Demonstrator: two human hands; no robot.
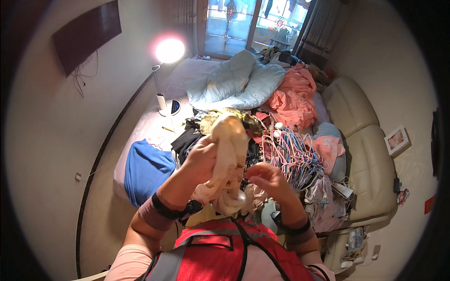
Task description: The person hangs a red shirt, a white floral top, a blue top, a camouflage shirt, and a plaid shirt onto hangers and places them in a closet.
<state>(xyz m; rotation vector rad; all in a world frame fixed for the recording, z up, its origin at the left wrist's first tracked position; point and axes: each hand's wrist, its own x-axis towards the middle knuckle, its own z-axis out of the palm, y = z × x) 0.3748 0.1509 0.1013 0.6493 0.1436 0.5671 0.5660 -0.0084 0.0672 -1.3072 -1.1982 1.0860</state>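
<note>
My left hand (pixel 203 159) grips the upper edge of a cream garment with brownish patches (pixel 230 151), which hangs down in front of my chest. Just right of the cloth is my right hand (pixel 268 179), its fingers curled and apart, with nothing seen in them; whether the fingertips touch the cloth I cannot tell. Behind the garment lies a heap of dark and patterned clothes (pixel 186 140), with a yellow patterned cloth (pixel 209 123) on top. A dense bunch of pink and blue clothes hangers (pixel 291 154) rests right of the heap. On the bed's left corner is a blue ribbed garment (pixel 147 172).
A lit lamp (pixel 163 102) stands on the bed (pixel 140 130). Toward the window lie a pale blue quilt (pixel 235 84) and a coral quilt (pixel 297 95). The padded cream headboard (pixel 369 168) borders the right side. Crumpled light clothes (pixel 320 193) lie near my right arm.
</note>
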